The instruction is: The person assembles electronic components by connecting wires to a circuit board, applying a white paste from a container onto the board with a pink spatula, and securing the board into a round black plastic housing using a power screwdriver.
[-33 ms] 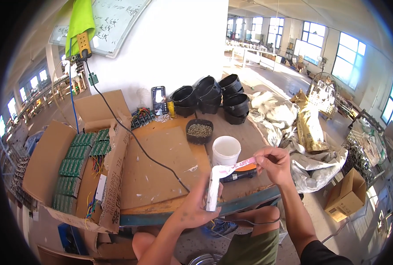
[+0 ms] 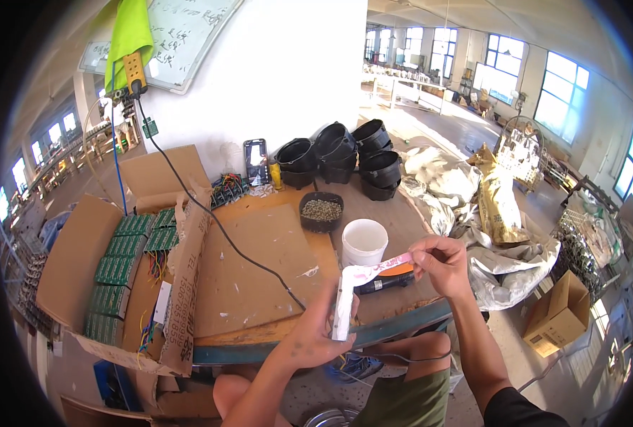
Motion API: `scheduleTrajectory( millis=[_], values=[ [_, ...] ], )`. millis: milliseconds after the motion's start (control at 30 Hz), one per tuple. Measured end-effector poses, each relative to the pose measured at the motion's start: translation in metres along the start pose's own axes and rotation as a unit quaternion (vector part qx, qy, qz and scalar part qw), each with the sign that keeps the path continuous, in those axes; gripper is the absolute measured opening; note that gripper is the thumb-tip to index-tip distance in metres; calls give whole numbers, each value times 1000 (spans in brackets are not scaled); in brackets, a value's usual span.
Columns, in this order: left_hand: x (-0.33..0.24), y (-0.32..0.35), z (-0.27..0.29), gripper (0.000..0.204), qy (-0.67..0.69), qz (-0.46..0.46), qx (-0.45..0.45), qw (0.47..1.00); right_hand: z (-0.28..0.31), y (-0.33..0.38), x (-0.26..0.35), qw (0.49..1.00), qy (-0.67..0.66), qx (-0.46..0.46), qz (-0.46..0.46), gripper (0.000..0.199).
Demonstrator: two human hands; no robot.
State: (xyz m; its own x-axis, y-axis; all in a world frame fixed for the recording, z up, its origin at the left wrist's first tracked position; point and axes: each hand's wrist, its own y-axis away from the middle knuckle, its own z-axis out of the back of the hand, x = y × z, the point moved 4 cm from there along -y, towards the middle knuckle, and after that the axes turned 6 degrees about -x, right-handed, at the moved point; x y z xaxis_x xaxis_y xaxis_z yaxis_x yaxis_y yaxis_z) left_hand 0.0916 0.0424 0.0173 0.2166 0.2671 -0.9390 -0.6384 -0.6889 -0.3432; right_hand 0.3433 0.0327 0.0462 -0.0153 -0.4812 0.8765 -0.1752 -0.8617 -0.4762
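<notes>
White bar (image 2: 343, 309), held nearly upright in the left hand (image 2: 321, 336), with the fingers closed around its lower part, in front of the near edge of the table (image 2: 224, 354). Pinches with the right hand (image 2: 441, 267), between thumb and fingers, the far end of a flat pink-and-white strip (image 2: 391, 264). Runs from there toward 8 o'clock, slightly downward, and meets the top of the bar; whether joined or only touching, cannot tell. With the bar as the clock's middle: at 1 o'clock, just beyond the strip, a white cup (image 2: 362, 255); at 2 o'clock, near, a black-and-orange tool (image 2: 387, 280), partly hidden, and farther, pale sacks (image 2: 501, 281). Toward 12 o'clock, a dark bowl (image 2: 321, 225) of small pale pellets, then black pots (image 2: 338, 167), some stacked. At 11 o'clock, upright, a phone (image 2: 257, 151); at 10 o'clock, a cardboard sheet (image 2: 252, 260), crossed by a black cable (image 2: 259, 270). At 9 o'clock, a large carton (image 2: 81, 238), containing green packets (image 2: 120, 245); at 3 o'clock, lower, a smaller carton (image 2: 547, 334).
</notes>
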Motion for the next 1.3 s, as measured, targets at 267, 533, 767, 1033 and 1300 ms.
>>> scheduleTrajectory(
  millis=[267,533,767,1033,1300],
  values=[
    [0,-3,2,83,-14,54,-31,998,16,-13,-18,996,-47,-80,-12,11],
    [10,2,27,81,9,25,-97,995,32,-70,-23,980,177,-69,-52,11],
    [15,5,27,80,151,148,-141,967,46,-68,-31,895,430,-78,88,40],
    [31,28,58,71,-66,125,-183,973,309,228,-141,688,389,-608,-69,29],
    [66,20,89,82,-402,123,-75,904,319,366,-376,696,575,-269,-335,19]
  ],
)
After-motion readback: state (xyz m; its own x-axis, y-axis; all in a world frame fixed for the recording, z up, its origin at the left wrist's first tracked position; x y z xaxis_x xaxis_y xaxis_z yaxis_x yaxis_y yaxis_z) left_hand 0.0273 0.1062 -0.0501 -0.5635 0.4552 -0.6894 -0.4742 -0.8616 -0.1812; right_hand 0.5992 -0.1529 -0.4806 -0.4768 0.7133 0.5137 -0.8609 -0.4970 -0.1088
